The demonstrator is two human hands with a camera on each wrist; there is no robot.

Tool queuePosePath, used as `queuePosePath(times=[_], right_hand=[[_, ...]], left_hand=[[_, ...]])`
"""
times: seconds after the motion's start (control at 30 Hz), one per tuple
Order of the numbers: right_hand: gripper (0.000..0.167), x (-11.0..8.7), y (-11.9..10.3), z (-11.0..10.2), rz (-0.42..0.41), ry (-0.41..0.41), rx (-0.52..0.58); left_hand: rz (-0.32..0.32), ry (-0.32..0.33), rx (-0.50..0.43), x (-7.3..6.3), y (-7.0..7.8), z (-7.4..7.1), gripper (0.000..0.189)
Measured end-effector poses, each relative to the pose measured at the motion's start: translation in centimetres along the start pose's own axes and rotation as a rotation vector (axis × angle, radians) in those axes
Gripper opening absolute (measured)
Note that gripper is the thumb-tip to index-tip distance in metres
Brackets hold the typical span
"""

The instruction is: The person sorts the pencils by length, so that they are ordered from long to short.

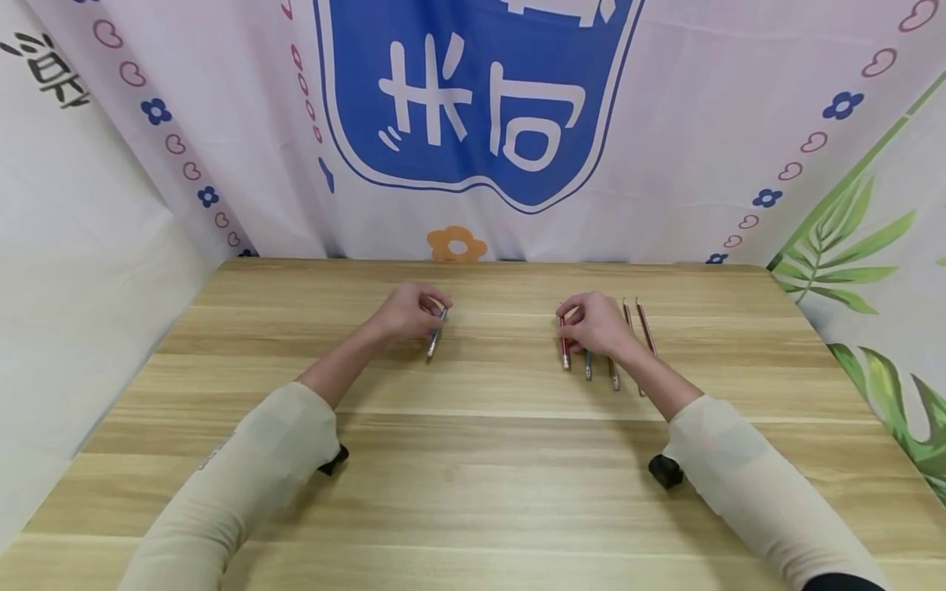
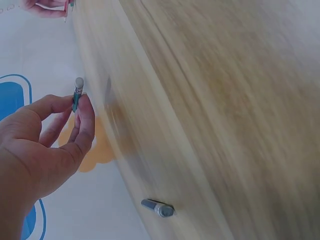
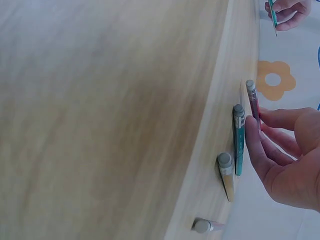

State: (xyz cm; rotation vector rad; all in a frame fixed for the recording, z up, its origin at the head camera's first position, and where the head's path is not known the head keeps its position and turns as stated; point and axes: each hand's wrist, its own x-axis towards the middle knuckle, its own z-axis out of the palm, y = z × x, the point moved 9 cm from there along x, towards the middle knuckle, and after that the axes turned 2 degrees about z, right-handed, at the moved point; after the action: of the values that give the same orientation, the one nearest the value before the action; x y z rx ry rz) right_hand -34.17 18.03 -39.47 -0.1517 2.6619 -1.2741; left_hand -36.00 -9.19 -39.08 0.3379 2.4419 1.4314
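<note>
In the head view my left hand (image 1: 411,312) pinches a green pencil (image 1: 434,339) between thumb and fingers, its eraser end toward me. The left wrist view shows this grip around the green pencil (image 2: 76,102), with a dark pencil (image 2: 157,207) lying on the table nearby. My right hand (image 1: 595,323) pinches a red pencil (image 1: 565,351), eraser end also toward me. Beside it on the table lie a teal pencil (image 3: 239,142), a tan pencil (image 3: 227,180) and a reddish pencil (image 1: 646,327); the right hand and forearm partly cover these in the head view.
The wooden table (image 1: 473,476) reaches back to a printed cloth (image 1: 281,222) hanging behind it. A leaf-patterned cloth (image 1: 850,271) hangs at the right. A small black object (image 1: 667,471) shows under the right sleeve, another (image 1: 334,460) under the left.
</note>
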Motion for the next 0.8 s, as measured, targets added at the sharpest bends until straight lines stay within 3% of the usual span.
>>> queuePosePath(times=[0.3,0.8], right_hand=[[0.028,0.1,0.0,-0.1,-0.004,0.003,-0.074],[0.026,0.2,-0.1,-0.1,-0.027,0.009,-0.095]], left_hand=[[0.015,-0.02,0.005,0.1,0.8,0.7,0.032],[0.032,-0.05,-0.012,0.3,1.9,1.7,0.032]])
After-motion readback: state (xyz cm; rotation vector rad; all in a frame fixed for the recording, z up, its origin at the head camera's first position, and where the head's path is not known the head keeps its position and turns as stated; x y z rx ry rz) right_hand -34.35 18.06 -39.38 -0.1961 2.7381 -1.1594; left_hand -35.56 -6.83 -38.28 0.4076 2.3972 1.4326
